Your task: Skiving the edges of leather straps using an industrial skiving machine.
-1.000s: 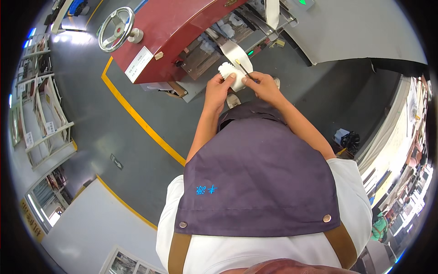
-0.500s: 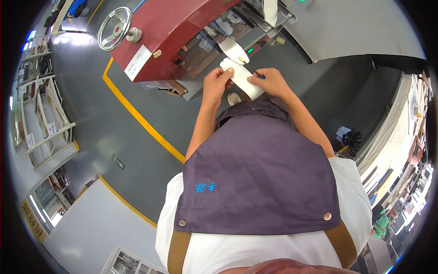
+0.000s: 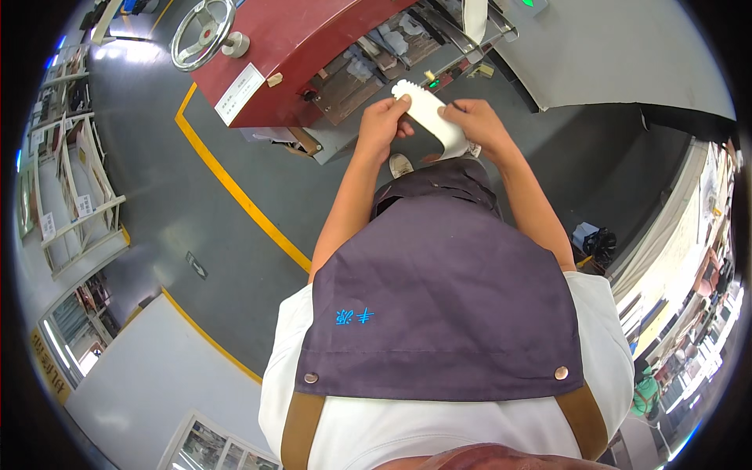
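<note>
A white strip (image 3: 427, 116) of bendable material hangs between my hands in front of the red machine. Its far end is scalloped, and the near end curls down toward my apron. My left hand (image 3: 382, 125) pinches the strip near the scalloped end, thumb on top. On the other side, my right hand (image 3: 479, 125) grips the strip's right edge with thumb and fingers. A small dark object shows at the right fingertips; its kind cannot be made out.
The red machine (image 3: 305, 47) stands ahead with a chrome handwheel (image 3: 202, 33) at its left. Another white strip (image 3: 474, 19) hangs at its metal bars. A grey panel (image 3: 619, 63) is at the far right. A yellow line (image 3: 243, 200) crosses the floor; a black bag (image 3: 601, 244) lies right.
The second scalloped piece beside the machine no longer shows separately. Both hands have moved slightly away from me and apart, and the strip's near end now curls.
</note>
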The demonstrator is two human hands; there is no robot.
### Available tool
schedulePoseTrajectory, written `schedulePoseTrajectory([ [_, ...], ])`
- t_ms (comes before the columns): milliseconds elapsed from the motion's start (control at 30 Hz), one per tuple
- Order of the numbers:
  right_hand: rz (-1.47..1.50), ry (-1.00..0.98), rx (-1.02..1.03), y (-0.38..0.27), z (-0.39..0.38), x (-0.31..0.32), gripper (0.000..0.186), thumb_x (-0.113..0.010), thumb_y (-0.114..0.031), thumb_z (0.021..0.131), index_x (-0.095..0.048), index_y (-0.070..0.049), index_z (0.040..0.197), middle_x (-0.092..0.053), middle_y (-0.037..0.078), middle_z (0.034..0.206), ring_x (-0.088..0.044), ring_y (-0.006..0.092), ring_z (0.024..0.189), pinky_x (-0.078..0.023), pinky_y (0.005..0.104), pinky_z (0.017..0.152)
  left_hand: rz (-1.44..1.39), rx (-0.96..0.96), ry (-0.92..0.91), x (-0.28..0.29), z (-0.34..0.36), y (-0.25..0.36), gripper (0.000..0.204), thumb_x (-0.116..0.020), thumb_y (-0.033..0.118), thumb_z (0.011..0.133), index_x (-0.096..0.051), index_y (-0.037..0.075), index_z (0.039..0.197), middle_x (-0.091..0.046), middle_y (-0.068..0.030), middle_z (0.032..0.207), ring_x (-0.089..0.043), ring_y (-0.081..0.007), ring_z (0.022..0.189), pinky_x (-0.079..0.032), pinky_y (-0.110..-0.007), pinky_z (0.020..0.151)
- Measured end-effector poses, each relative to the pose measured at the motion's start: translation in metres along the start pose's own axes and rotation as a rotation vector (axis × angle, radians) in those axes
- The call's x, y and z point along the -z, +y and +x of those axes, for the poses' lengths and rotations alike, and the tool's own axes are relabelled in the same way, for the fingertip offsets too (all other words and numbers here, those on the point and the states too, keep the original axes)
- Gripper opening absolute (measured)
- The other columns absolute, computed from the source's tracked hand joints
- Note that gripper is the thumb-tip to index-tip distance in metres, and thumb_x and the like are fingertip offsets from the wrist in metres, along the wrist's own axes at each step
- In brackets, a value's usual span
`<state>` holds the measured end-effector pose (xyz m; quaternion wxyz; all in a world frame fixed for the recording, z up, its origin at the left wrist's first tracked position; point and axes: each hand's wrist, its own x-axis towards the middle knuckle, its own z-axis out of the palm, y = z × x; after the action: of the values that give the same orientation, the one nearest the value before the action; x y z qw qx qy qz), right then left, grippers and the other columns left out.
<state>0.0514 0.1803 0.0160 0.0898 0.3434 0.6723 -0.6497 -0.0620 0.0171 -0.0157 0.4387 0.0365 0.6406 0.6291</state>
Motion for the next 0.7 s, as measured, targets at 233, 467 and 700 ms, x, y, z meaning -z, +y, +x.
schedulePoseTrajectory([
  [233,-0.001,0.049,0.002,-0.047,0.017,-0.002,0.027,-0.064,-0.029,0.082,-0.065,-0.002,0.079,-0.059,0.001,0.068,-0.049,0.0075,0.056,-0.035,0.0242,0.05,-0.241,0.037,0.067,-0.008,0.02,0.015,0.029,-0.054,0.029,0.091,-0.061,0.002,0.083,-0.064,-0.0073,0.068,-0.054,-0.0107,0.047,-0.037,-0.021,0.043],
  [467,-0.101,0.091,0.072,-0.042,0.04,-0.009,0.033,-0.064,-0.033,0.08,-0.066,0.0,0.076,-0.061,0.004,0.064,-0.054,0.0118,0.054,-0.04,0.0282,0.05,-0.347,0.105,0.154,-0.006,0.033,0.017,0.032,-0.053,0.031,0.089,-0.06,0.001,0.082,-0.061,-0.0071,0.064,-0.053,-0.0108,0.046,-0.036,-0.022,0.041],
  [700,-0.705,0.318,0.36,-0.026,0.07,-0.033,0.037,-0.055,-0.041,0.082,-0.067,-0.006,0.077,-0.064,0.018,0.072,-0.063,0.038,0.072,-0.049,0.0462,0.065,-0.062,0.055,0.145,-0.003,0.023,0.017,0.036,-0.061,0.037,0.085,-0.061,0.002,0.084,-0.059,-0.0025,0.067,-0.053,-0.0078,0.048,-0.037,-0.02,0.042],
])
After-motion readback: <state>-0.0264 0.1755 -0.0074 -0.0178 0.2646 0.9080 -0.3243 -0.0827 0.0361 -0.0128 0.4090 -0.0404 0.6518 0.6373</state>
